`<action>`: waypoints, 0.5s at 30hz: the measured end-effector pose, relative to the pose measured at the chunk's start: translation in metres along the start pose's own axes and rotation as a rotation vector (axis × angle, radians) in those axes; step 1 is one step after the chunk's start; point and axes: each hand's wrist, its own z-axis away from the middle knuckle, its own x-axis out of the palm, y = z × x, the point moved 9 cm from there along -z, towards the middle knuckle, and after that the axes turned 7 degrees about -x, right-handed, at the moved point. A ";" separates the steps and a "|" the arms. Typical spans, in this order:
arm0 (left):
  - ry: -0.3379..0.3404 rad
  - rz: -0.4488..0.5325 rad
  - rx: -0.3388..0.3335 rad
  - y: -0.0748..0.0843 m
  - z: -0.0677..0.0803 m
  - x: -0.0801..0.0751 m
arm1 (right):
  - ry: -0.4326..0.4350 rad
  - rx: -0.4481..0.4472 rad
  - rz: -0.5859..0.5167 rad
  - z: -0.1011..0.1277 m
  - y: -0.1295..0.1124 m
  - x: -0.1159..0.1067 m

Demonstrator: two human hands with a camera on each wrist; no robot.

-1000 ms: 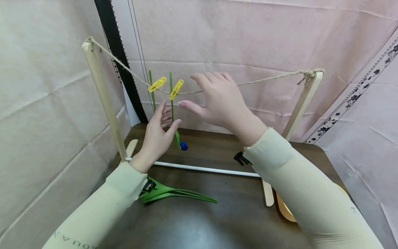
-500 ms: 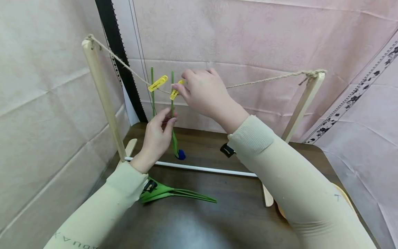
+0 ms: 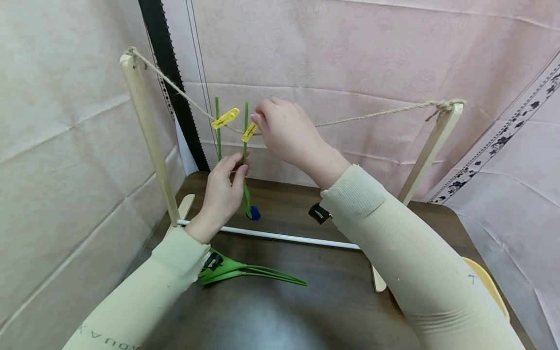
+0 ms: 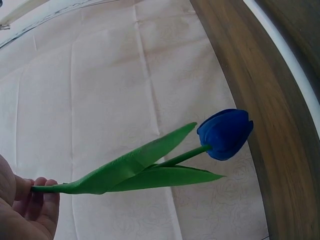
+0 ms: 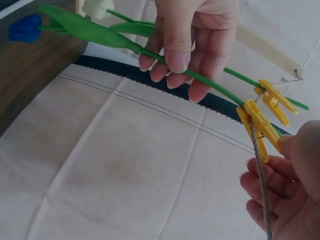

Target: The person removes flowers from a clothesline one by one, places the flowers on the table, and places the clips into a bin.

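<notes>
Change: barely shifting from half a second back, right hand settling tighter onto the clip, left hand edging up the stem.
Right hand: pinching the near yellow clothespin on the twine line, fingers curled at the clip's tail.
Left hand: gripping the green stem of the blue tulip between thumb and curled fingers, below the clip.
Tulip: hanging head down from the line, bloom just above the counter, near the white rod.
Other clip: second yellow clothespin holding another green stem just beside.
Risk: squeezing the clip open while gripping the stem loosely, likely letting the tulip slide and drop; tugging the line, likely rocking the wooden posts and shaking the neighbouring stem free.
Views: right wrist showing the clip's bite on stem and twine, plus a pale bloom not seen from the head; left wrist showing the blue bloom and leaves up close, no clip; head alone showing the whole frame and the green leaves lying on the counter.
</notes>
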 end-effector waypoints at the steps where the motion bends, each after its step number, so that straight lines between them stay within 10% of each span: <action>1: 0.004 -0.004 0.005 0.000 0.000 0.000 | 0.001 0.001 -0.004 0.000 0.000 0.000; 15: 0.013 0.011 -0.011 -0.004 0.001 0.000 | -0.025 0.021 -0.052 0.004 0.004 0.005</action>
